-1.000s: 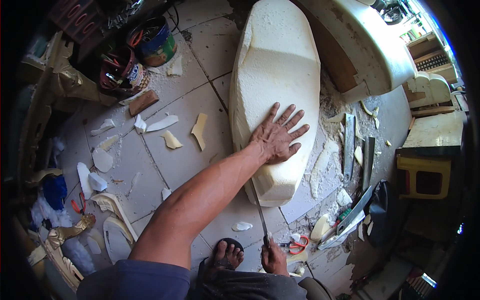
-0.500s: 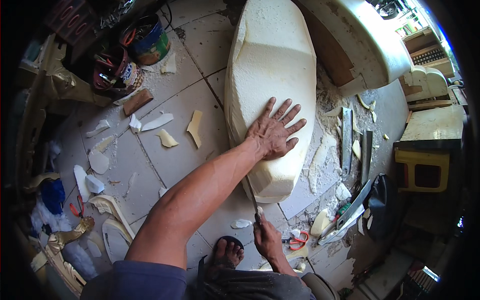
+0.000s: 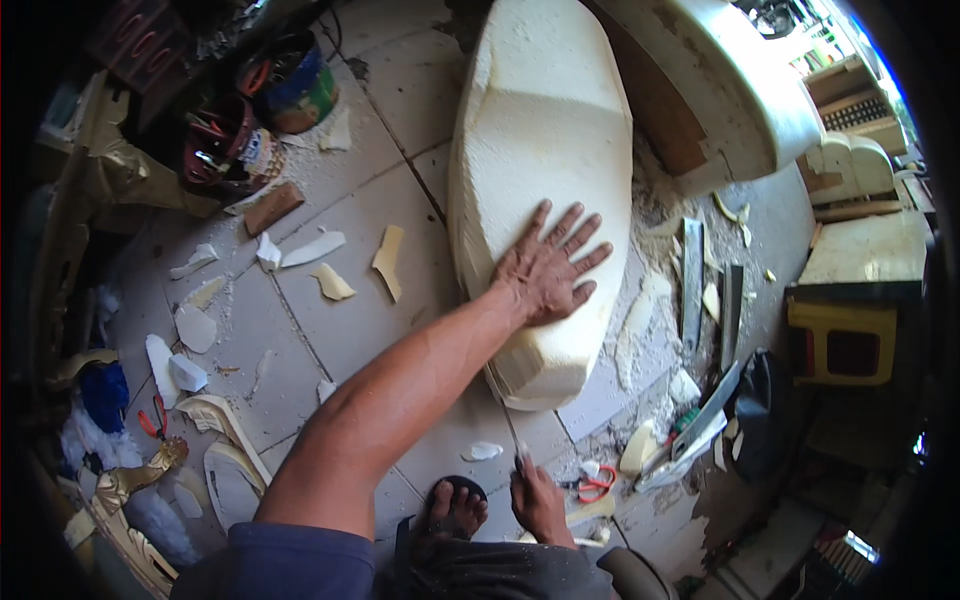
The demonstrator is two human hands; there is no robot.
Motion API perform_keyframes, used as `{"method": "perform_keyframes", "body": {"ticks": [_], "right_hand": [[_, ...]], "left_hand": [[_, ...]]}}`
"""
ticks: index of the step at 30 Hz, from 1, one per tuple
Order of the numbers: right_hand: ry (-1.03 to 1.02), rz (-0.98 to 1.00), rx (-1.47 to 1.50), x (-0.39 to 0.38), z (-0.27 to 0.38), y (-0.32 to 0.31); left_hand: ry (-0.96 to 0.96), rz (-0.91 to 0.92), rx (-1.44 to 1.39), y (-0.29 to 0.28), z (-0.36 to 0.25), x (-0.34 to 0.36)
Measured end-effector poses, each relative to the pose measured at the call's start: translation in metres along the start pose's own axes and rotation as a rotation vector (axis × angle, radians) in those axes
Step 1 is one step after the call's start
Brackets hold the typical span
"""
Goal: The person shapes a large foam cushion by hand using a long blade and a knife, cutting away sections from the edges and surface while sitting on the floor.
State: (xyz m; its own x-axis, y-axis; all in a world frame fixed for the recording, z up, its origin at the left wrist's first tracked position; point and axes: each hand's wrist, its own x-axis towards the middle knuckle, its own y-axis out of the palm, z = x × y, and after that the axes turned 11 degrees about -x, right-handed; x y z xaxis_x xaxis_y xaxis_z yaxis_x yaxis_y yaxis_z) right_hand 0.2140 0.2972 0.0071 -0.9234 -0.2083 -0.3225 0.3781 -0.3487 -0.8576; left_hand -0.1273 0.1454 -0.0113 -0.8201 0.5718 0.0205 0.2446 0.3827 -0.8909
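A long cream foam block, shaped like a motorcycle seat [image 3: 548, 130], lies lengthwise on the floor in front of me. My left hand [image 3: 550, 268] rests flat on its nearer half, palm down and fingers spread, gripping nothing. Below the block's near end, my right hand [image 3: 538, 505] is closed round the handle of a long, thin-bladed knife [image 3: 513, 430]. The blade points away from me, toward the block's lower left edge. Its tip is hard to make out there.
Foam scraps [image 3: 333, 283] litter the tiled floor on both sides. Red-handled scissors [image 3: 597, 484] lie right of my right hand, near metal strips [image 3: 692, 285]. Tool buckets [image 3: 232, 150] stand at far left. A larger cream moulded piece [image 3: 735, 85] sits at far right.
My right hand has drawn the knife back toward me, so more of the blade shows clear of the block. My left hand stays pressed in the same spot.
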Motion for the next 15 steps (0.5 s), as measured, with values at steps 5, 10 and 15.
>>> {"method": "perform_keyframes", "body": {"ticks": [5, 10, 15], "right_hand": [[0.084, 0.104, -0.055, -0.007, -0.005, -0.005], [-0.011, -0.026, -0.03, 0.044, 0.01, 0.008], [0.046, -0.055, -0.004, -0.018, -0.003, 0.008]], "left_hand": [[0.004, 0.024, 0.014, -0.001, -0.001, 0.0], [0.008, -0.044, 0.026, 0.003, 0.003, 0.0], [0.01, -0.006, 0.032, -0.001, -0.001, 0.007]]}}
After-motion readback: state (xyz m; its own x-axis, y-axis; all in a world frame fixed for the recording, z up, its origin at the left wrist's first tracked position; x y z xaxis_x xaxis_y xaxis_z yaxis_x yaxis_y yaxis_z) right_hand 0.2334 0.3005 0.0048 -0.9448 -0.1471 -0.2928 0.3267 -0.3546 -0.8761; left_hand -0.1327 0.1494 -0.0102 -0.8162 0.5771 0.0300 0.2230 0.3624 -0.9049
